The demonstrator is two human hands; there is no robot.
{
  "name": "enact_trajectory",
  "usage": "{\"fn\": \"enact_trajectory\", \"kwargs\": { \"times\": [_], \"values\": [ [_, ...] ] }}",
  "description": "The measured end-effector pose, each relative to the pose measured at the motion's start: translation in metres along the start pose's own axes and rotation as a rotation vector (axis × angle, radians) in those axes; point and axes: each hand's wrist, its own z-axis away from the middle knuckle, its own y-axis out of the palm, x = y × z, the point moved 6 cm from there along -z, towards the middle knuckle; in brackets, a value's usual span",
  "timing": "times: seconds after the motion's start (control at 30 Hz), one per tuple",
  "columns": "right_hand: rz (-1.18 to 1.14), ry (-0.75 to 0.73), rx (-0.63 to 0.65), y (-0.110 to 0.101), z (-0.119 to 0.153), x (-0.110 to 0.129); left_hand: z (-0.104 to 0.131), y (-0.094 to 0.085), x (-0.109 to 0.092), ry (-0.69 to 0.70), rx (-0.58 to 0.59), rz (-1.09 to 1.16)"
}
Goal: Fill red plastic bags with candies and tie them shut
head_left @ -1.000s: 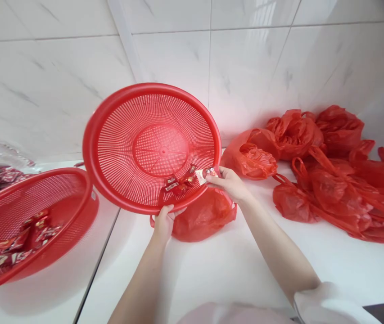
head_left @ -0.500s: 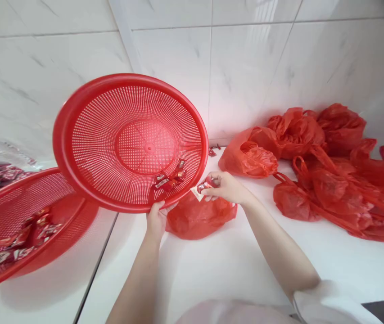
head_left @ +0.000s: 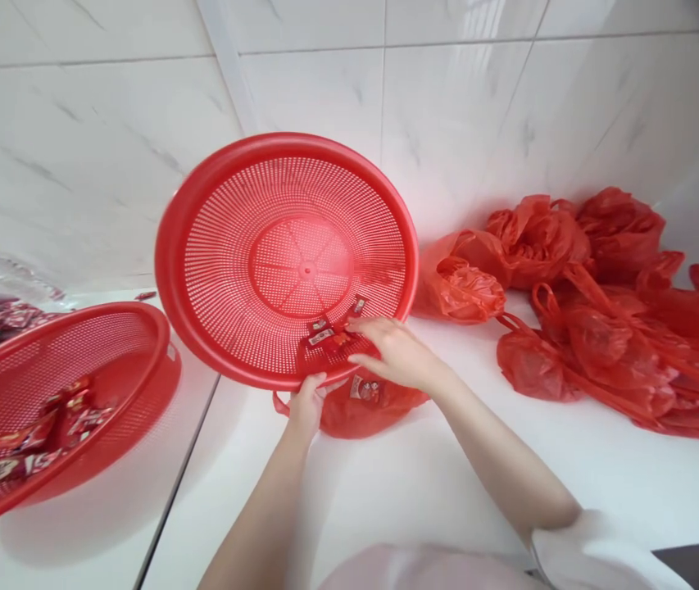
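My left hand [head_left: 307,406] grips the lower rim of a round red plastic mesh basket [head_left: 220,246], which is tipped toward me. Several small red wrapped packets [head_left: 321,336] lie together at the basket's low side. Over that rim reaches my right hand [head_left: 395,351], its thumb and fingers apart beside the packets; nothing shows between them. Below the rim sits a red plastic bag [head_left: 361,419], partly hidden by the basket and both hands. A packet with a printed picture [head_left: 365,388] lies at the bag's top.
On the left stands a second red mesh basket [head_left: 146,344] with several wrapped packets [head_left: 72,410] inside. More packets [head_left: 11,318] lie behind it. Several filled red plastic bags [head_left: 619,344] crowd the right side of the white counter [head_left: 386,492], against a tiled wall [head_left: 447,123].
The tilted basket has shifted right with my left hand. My right hand has let go of the printed packet, now at the bag's top, and moved over the basket's rim.
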Motion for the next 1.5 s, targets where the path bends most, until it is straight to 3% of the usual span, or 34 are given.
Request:
{"fn": "enact_trajectory", "kwargs": {
  "times": [0.2,0.43,0.6,0.77,0.9,1.03,1.13,1.2,1.33,1.5],
  "values": [
    [-0.013,-0.044,0.167,0.027,0.0,-0.002,0.003,0.002,0.007,-0.041,0.046,-0.024],
    [-0.523,0.214,-0.089,0.004,-0.002,-0.02,-0.001,0.002,-0.001,-0.014,0.049,-0.027],
    [-0.742,0.258,-0.072,-0.005,-0.002,-0.027,-0.002,-0.001,-0.005,0.023,0.03,-0.024],
    [-0.529,0.279,-0.041,-0.021,0.002,-0.03,-0.004,-0.003,-0.008,0.04,0.029,-0.04],
    [-0.301,0.21,-0.176,-0.03,0.002,-0.024,-0.005,-0.004,-0.004,0.027,0.018,-0.039],
    [-0.039,0.108,-0.112,-0.005,-0.001,-0.019,-0.002,0.0,0.004,-0.027,0.052,-0.054],
    [0.165,0.14,-0.002,0.02,-0.003,-0.027,0.003,0.003,0.011,-0.066,0.089,-0.076],
    [0.184,0.174,0.054,0.029,-0.003,-0.033,0.004,0.001,0.015,-0.079,0.086,-0.094],
    [-0.102,0.246,0.012,0.025,-0.003,-0.044,0.002,-0.006,0.02,-0.096,0.055,-0.128],
    [-0.765,0.483,-0.091,0.017,-0.001,-0.063,-0.002,-0.014,0.016,-0.06,-0.022,-0.173]
  ]
}}
